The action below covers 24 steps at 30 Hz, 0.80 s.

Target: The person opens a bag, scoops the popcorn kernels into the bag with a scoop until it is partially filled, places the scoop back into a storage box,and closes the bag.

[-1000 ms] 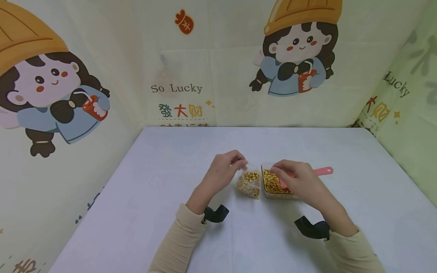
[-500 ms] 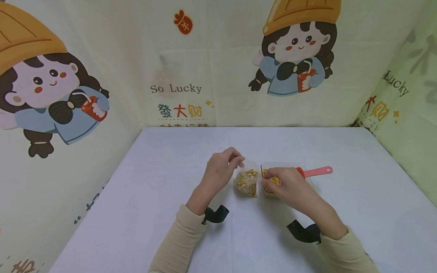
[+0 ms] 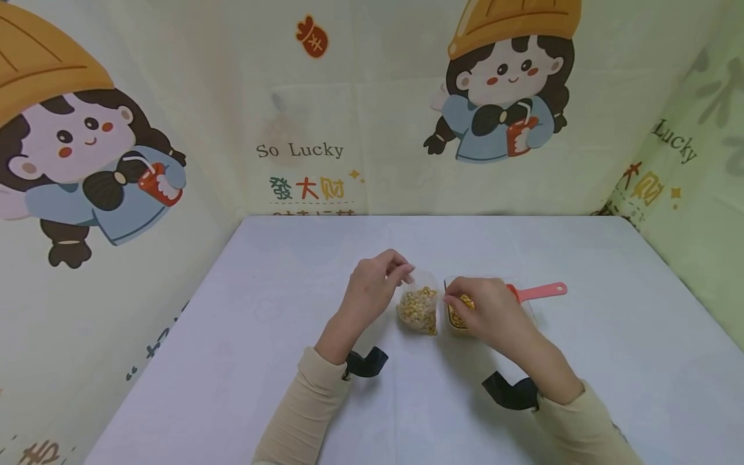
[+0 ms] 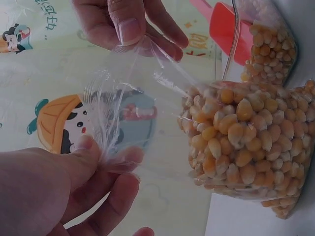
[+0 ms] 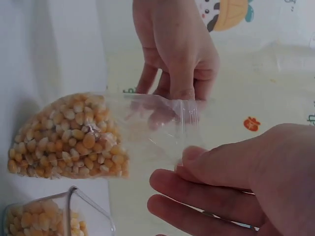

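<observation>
A clear zip-top bag (image 3: pixel 417 311) with corn kernels in its lower part stands on the table. My left hand (image 3: pixel 370 287) pinches one side of the bag's mouth between thumb and fingers. At the opposite corner of the mouth, my right hand (image 3: pixel 494 311) pinches the film with thumb and forefinger, as the right wrist view shows. The film between the two hands is drawn taut above the kernels (image 4: pixel 251 132). To the right of the bag is a clear box (image 3: pixel 459 330) of corn kernels, partly covered by my right hand in the head view.
A pink scoop (image 3: pixel 543 291) lies at the box, its handle sticking out to the right. The white table (image 3: pixel 314 258) meets a printed cloth backdrop (image 3: pixel 389 123) at the back and sides.
My right hand has moved left from over the box and scoop to the bag's mouth, and now pinches it. The left hand and bag have shifted slightly left.
</observation>
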Tool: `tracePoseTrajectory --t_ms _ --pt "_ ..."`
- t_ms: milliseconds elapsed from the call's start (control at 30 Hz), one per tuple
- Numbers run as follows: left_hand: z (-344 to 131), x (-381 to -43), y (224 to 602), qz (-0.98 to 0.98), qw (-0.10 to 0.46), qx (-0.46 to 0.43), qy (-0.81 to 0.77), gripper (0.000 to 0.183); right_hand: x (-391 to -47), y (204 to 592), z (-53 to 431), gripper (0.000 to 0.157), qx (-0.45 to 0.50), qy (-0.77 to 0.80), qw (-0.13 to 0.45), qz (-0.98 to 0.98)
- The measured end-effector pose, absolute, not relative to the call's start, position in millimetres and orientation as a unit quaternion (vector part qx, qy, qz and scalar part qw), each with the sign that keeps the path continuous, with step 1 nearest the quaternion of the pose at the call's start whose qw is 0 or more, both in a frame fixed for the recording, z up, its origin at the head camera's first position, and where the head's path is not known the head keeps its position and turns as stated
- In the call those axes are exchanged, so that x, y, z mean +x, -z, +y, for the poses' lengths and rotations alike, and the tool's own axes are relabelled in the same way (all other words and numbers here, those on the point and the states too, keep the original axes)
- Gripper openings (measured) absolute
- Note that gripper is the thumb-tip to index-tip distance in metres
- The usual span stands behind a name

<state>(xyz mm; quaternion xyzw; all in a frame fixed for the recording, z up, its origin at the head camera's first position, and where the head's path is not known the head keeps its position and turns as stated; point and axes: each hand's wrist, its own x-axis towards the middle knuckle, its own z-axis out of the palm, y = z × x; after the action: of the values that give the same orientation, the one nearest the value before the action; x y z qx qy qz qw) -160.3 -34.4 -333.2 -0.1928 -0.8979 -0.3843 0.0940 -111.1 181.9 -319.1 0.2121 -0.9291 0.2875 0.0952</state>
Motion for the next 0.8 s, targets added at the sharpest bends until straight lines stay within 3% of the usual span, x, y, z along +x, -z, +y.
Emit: tracePoseTrajectory --t_ms 133,633,800 --pt "-38 -161 331 -0.903 0.087 -0.191 0.375 0.018 -118 317 186 0.002 0.209 -0.293 0.111 -0.926" --pt "-49 -163 327 -0.894 -0.015 -0.216 0.392 0.013 -133 313 198 0.006 0.167 -0.366 0.079 -0.912" --pt "-52 -165 329 -0.892 -0.007 -0.240 0.382 0.013 -134 317 199 0.006 0.154 -0.373 0.072 -0.912"
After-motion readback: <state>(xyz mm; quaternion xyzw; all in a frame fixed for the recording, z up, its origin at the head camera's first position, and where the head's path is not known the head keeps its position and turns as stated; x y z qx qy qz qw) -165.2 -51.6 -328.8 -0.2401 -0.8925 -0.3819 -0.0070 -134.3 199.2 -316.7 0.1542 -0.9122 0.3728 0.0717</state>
